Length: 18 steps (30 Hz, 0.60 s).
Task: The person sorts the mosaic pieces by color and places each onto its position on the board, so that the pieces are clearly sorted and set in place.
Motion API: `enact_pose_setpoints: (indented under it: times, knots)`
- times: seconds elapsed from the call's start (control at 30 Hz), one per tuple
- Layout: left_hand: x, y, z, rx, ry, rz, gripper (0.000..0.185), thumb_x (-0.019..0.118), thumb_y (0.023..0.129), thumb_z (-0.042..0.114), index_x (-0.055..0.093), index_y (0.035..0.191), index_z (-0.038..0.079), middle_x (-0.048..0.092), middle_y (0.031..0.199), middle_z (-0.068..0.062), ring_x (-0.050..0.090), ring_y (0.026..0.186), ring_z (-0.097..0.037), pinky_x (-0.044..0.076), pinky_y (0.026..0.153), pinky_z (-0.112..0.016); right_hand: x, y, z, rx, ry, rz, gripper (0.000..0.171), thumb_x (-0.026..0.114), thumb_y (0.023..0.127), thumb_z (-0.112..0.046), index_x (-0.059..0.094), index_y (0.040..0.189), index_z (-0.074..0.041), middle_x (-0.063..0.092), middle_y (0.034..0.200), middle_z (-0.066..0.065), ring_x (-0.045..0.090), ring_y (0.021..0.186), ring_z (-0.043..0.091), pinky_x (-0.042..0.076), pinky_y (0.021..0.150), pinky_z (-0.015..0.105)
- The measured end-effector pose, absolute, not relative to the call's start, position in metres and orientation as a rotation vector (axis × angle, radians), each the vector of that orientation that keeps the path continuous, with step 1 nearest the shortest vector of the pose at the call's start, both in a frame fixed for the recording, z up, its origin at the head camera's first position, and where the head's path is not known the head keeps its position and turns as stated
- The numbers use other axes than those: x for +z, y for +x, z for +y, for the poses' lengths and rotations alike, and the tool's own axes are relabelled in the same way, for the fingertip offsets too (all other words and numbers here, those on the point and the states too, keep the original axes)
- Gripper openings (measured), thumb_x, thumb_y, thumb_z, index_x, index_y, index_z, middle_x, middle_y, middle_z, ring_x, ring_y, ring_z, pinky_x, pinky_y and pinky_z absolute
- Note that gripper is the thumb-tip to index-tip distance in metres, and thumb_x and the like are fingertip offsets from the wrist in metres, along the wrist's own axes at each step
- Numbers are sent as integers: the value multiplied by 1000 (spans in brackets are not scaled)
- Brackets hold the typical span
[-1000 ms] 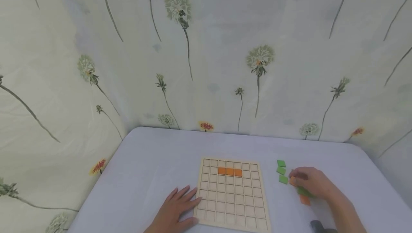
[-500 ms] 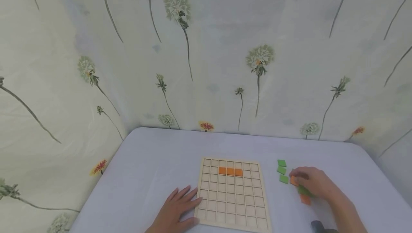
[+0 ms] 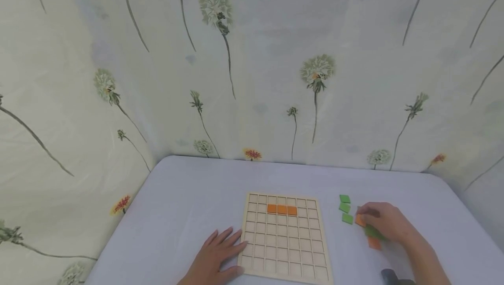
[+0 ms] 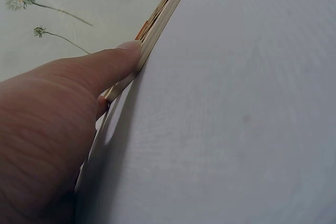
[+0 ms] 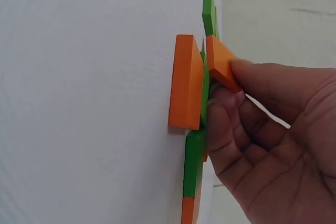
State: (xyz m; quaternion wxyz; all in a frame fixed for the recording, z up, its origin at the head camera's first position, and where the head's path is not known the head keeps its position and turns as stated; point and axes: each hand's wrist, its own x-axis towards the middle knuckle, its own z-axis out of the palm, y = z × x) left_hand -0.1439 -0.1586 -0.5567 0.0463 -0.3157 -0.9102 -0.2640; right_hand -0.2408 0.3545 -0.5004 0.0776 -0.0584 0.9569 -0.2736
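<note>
The person's right hand [image 3: 383,223] rested over a small heap of tiles on the pale worktop [image 3: 189,197], to the right of the wooden grid board [image 3: 284,250]. Its grip pinched one orange tile [image 5: 223,61] between thumb and fingertips, the tile tilted up and lying against the other pieces in the heap. Just beside it lay another orange tile [image 5: 186,82] flat on the cloth, with green tiles [image 5: 195,156] overlapping beneath the hand. Three more green squares [image 3: 345,208] sat in a short column just left of the hand, apart from the heap.

The left hand [image 3: 214,256] lay flat on the worktop with fingers spread and straight, the thumb [image 4: 113,61] touching the board's left edge. A row of three orange tiles [image 3: 281,209] filled cells in the board's second row from the far side.
</note>
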Motion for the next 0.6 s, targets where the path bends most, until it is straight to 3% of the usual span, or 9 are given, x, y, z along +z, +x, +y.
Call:
enact_pose_setpoints:
  times: [0.27,0.6]
  knots:
    - [-556,-143,-158,-802,-957,-2793,58,57,102,58,61,149,24,50,159,-1,41,150,-30,32,116,-68,-500,-241,354,-828,-147,2847,22,70,100,-23,76,114,-7,73,118,16,59,122,51,47,99,69]
    - [-559,-144,-159,-797,-946,-2785,58,57,102,58,62,148,23,50,159,-1,40,150,-31,29,117,-67,-497,-241,352,-847,-210,2877,17,70,100,-19,76,111,-7,75,109,8,65,113,42,52,95,63]
